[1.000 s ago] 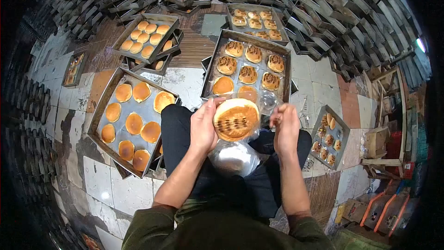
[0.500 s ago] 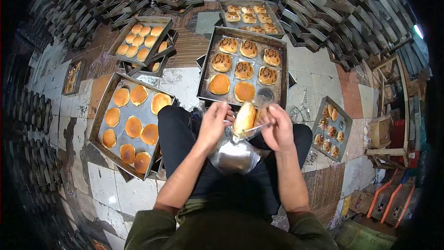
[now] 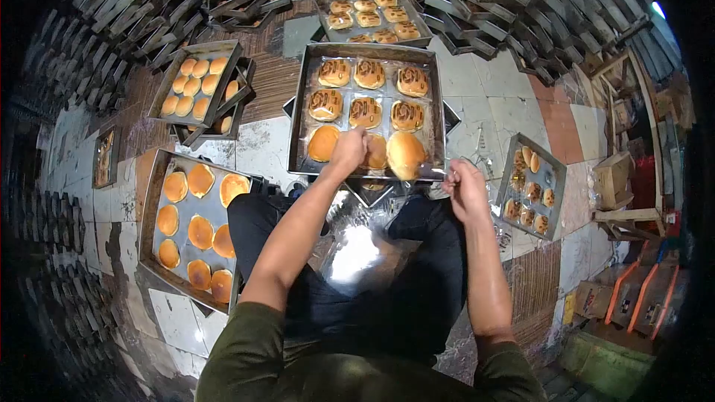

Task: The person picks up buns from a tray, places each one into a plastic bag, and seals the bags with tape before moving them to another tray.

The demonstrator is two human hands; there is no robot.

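In front of me lies a metal tray (image 3: 298, 115) of round buns, several marked with brown patterns and wrapped in clear film. My left hand (image 3: 348, 152) is closed over its near edge, beside a plain bun (image 3: 323, 143); what its fingers grip, if anything, is too small to make out. A tilted, slightly blurred bun (image 3: 406, 155) in clear film is at the tray's near right corner. My right hand (image 3: 468, 187) is closed just right of it, pinching what looks like the film's end. Shiny clear plastic (image 3: 356, 253) rests between my legs.
At the left stands a tray (image 3: 150, 216) of plain buns, with stacked smaller trays (image 3: 234, 56) behind it. Another bun tray (image 3: 426, 33) is at the back, and one more (image 3: 557, 193) lies at the right. Stacked metal racks (image 3: 514, 7) surround the floor.
The bun has moved from between my hands above my lap forward to the tray's near right corner. My left hand has moved forward over the tray; my right hand has closed.
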